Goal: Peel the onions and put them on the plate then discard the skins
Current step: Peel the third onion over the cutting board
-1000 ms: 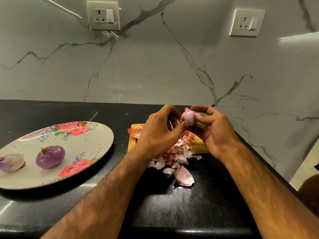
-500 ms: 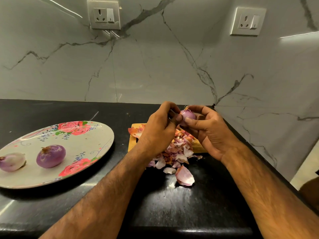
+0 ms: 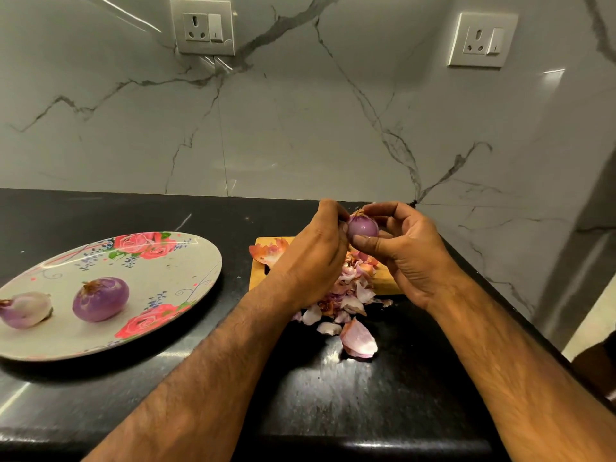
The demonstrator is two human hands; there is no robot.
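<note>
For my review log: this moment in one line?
left grip, right grip: holding onion | plate: two peeled onions | skins: piled, undiscarded

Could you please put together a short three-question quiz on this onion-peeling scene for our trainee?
1. How many onions lie on the plate?
2. True or false: the skins are already cleared off the counter.
3. The onion in hand is gripped by: A) one hand B) both hands C) neither hand.
Key: 1. Two. 2. False; they lie piled under the hands. 3. B; the left hand and right hand both pinch it.
</note>
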